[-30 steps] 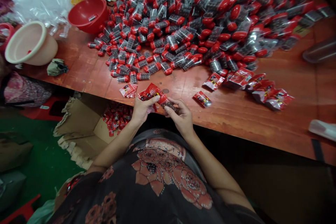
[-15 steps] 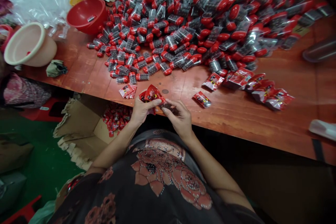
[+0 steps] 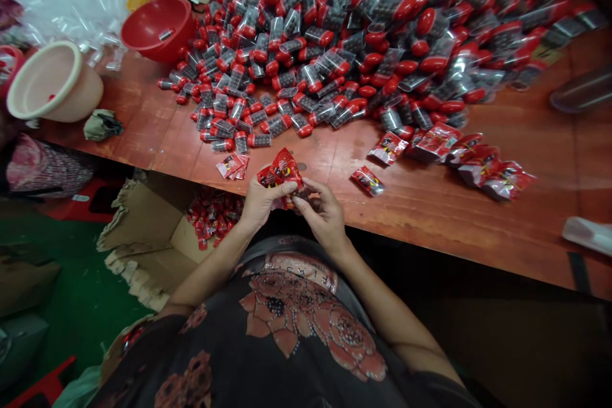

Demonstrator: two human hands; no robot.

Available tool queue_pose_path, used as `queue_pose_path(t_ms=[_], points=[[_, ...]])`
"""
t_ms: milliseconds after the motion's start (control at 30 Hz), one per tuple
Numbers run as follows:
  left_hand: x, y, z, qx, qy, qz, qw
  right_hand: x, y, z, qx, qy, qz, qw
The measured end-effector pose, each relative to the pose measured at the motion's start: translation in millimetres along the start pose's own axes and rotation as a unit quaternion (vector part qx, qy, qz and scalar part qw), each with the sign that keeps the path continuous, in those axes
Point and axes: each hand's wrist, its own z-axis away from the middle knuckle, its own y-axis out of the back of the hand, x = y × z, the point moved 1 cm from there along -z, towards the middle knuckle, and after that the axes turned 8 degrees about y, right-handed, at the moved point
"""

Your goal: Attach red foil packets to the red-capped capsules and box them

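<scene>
Red printed packets (image 3: 285, 167) are gripped in my left hand (image 3: 261, 204), the thumb pressed across them. My right hand (image 3: 327, 213) is closed at the right side of the packets, fingertips pinched around a small dark piece I cannot clearly make out. Both hands meet just over the table's front edge. To the left of them lie a few flat packets (image 3: 233, 166). A filled red packet (image 3: 367, 181) rests on the table to the right. Behind the hands spreads a large heap of clear tubes with red caps and dark contents (image 3: 287, 80).
More filled packets (image 3: 482, 166) lie in a row at right. A red bowl (image 3: 157, 25) and a white basin (image 3: 45, 83) stand at left. Below the table edge, a torn cardboard box (image 3: 143, 220) holds many red packets (image 3: 213, 217). A clear plastic piece (image 3: 590, 236) lies far right.
The packets in my left hand have shifted slightly right and tilted, showing more of their printed front. My right hand has moved slightly left, closer to the left one.
</scene>
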Motion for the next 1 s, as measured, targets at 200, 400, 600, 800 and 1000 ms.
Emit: queue_pose_path(t_ms=[200,400,600,800,1000], points=[[3.8,-0.8,2.4,-0.018,0.039,-0.021,0.999,-1.1,-1.3,-1.0,-0.007,-0.030,-0.054,0.998],[0.6,-2.7,3.7,-0.036,0.075,-0.029,0.996,0.0,-4.6,3.0,0.003,-0.051,-0.059,0.997],[-1.9,2.9,-0.8,-0.025,0.072,-0.022,0.997,-3.6,2.7,-5.0,-0.002,-0.070,-0.046,0.997],[-14.0,14.1,10.7,-0.080,0.138,-0.090,0.983,-4.9,25.0,-19.8,-0.029,-0.092,-0.022,0.995],[-28.2,21.5,23.3,-0.128,0.193,-0.114,0.966,-5.1,34.8,-10.9,-0.136,-0.043,0.077,0.987]])
